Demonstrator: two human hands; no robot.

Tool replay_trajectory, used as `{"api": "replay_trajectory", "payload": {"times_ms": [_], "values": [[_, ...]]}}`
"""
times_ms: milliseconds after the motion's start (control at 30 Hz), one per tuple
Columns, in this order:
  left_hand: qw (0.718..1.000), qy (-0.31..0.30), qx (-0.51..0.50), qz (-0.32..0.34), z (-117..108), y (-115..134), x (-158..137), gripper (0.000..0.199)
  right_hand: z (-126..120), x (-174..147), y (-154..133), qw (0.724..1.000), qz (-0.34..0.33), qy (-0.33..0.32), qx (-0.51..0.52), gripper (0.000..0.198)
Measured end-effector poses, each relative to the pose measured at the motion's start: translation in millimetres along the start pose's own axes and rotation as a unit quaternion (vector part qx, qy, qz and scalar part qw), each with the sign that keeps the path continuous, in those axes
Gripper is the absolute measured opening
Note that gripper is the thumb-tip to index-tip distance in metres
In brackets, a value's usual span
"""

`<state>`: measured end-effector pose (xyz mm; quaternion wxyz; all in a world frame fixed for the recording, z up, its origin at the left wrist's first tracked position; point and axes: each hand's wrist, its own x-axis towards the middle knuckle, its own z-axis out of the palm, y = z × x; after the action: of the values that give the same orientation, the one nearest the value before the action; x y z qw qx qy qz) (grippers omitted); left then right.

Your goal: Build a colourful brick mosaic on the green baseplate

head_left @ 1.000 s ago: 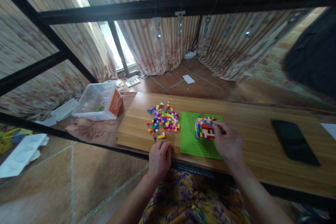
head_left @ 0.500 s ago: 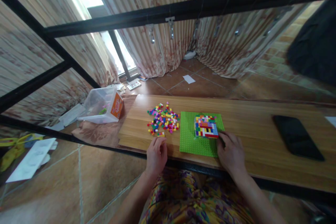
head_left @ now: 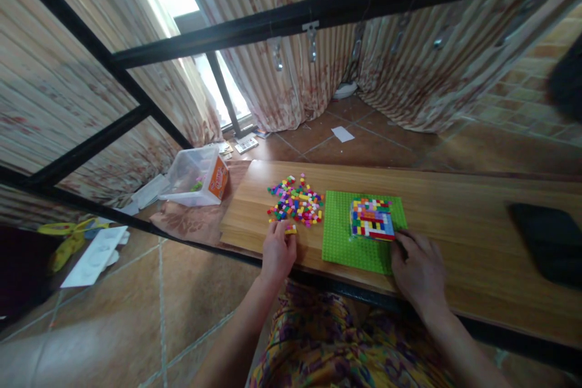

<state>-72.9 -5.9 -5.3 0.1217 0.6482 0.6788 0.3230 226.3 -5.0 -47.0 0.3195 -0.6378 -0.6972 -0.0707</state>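
Observation:
At the near edge of the loose toy bricks [head_left: 297,201] is my left hand [head_left: 278,253], its thumb and fingers apart. A few small bricks [head_left: 291,230], one of them yellow, lie by its fingertips. On the green baseplate [head_left: 339,248] stands a low block structure [head_left: 371,218] of many colours, with rows of white, yellow, red and blue. My right hand [head_left: 419,270] rests over the baseplate's right edge, its curled fingers close to the structure's near right corner. What those fingertips pinch, if anything, is hidden.
A clear plastic box [head_left: 191,185] with an orange label stands left of the wooden table [head_left: 459,218]. A dark phone or tablet [head_left: 548,242] lies on the right. A black metal bar [head_left: 254,36] crosses beyond the table, before curtains [head_left: 291,91]. Papers [head_left: 95,257] lie at lower left.
My left hand has moved forward to the small bricks by the pile, and its fingers have opened. My right hand stays at the structure's corner. The view has turned slightly left.

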Motion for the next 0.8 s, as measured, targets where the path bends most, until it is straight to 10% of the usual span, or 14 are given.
{"api": "replay_trajectory", "payload": {"times_ms": [800], "values": [[0.977,-0.091,0.192,0.01,4,20,40,0.017,3,-1,3,1.0,-0.003,0.011,0.012,0.023]]}}
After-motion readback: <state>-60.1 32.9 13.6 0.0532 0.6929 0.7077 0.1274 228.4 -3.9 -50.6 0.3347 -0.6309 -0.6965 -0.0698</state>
